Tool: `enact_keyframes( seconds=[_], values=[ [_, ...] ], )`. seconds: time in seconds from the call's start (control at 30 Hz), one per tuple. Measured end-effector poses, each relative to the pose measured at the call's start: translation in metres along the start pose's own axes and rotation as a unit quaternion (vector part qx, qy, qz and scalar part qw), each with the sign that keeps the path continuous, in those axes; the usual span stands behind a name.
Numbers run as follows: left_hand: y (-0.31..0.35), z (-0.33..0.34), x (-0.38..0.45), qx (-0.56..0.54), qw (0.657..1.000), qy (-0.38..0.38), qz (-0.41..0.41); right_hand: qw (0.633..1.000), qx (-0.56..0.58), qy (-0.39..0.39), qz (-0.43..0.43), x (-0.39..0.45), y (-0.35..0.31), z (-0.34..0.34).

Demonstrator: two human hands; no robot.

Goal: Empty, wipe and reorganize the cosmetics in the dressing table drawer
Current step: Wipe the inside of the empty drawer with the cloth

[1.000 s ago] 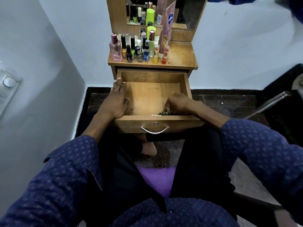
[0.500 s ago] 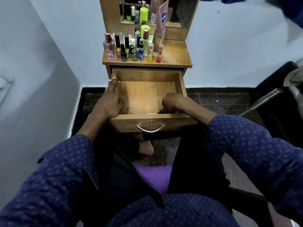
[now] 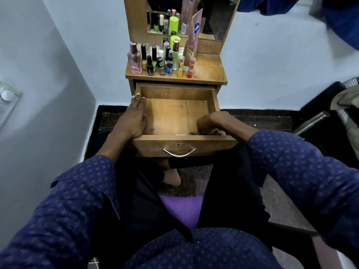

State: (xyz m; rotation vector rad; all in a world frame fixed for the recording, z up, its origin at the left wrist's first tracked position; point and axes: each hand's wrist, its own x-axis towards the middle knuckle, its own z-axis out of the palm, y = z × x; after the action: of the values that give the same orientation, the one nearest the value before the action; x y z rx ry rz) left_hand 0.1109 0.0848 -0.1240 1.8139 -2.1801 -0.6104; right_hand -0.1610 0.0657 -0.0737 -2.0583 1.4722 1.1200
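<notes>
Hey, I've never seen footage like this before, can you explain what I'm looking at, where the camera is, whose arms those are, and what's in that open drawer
There is no machine here. The camera is worn on a person's head and looks forward and down, so the two blue-sleeved arms are the wearer's own.

In front of them stands a small wooden dressing table with a mirror. Its top holds a cluster of cosmetics: a pink perfume bottle, nail polishes, sprays and a tall pink tube.

The drawer is pulled out and looks almost emptied. The left hand rests with straight fingers on the drawer's left wall. The right hand is curled at the front right corner over some small dark items; whether its grip has closed on them, or what they are, is too hard to tell.
</notes>
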Motion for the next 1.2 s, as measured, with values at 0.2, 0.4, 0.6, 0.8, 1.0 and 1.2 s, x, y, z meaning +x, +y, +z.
enact_keyframes(
  seconds=[0.2, 0.4, 0.6, 0.8, 1.0, 1.2],
  values=[
    [0.0, -0.001, 0.001, -0.011, 1.0, 0.0, -0.003, 0.999, -0.011, 0.02, 0.032, -0.01, -0.012, -0.01],
    [0.003, -0.003, -0.001, -0.01, 1.0, -0.004, -0.008, 0.994, 0.048, 0.099, -0.026, 0.003, -0.05, -0.028],
    [0.004, -0.004, -0.006, -0.011, 1.0, -0.01, -0.006, 0.999, 0.038, 0.028, 0.024, -0.006, -0.003, -0.014],
    [0.006, -0.004, -0.006, -0.013, 1.0, -0.002, -0.002, 0.997, 0.053, 0.046, 0.032, -0.006, 0.0, -0.01],
    [0.009, -0.011, -0.01, -0.137, 0.989, 0.032, -0.038, 0.983, 0.116, 0.139, -0.031, -0.004, -0.06, -0.022],
    [0.014, -0.022, -0.02, -0.324, 0.938, 0.057, -0.11, 0.943, 0.176, 0.159, -0.235, -0.004, -0.095, -0.032]
  ],
)
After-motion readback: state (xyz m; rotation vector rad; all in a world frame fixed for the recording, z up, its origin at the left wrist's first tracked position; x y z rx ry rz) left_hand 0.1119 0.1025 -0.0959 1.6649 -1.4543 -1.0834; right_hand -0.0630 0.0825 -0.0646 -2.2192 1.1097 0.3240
